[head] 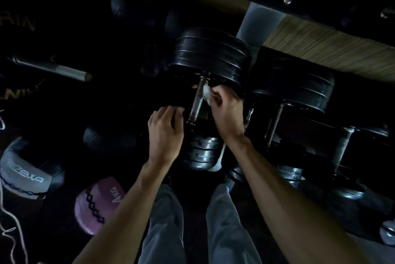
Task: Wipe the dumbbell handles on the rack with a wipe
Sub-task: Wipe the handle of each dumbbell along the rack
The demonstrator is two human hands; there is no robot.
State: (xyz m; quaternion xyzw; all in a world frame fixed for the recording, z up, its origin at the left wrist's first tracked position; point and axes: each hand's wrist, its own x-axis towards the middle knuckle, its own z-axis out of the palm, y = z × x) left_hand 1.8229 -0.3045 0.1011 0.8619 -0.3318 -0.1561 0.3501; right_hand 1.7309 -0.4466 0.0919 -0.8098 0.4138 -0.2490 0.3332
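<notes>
A big black dumbbell (210, 54) lies on the rack in the middle of the dim view, its worn metal handle (196, 100) running toward me. My right hand (227, 112) pinches a crumpled white wipe (207, 92) against the right side of the handle, near the far weight. My left hand (165, 133) rests with curled fingers on the dark near weight, just left of the handle's near end. To the right lie more dumbbells, one with a thin handle (274, 124) and another with a thicker handle (343, 148).
Medicine balls lie on the floor at left: a grey one (27, 176) and a pink one (98, 206) marked 4KG. A steel bar (55, 69) sticks out at the left. A wooden wall panel (333, 50) runs behind the rack. My grey trouser legs (162, 221) stand below.
</notes>
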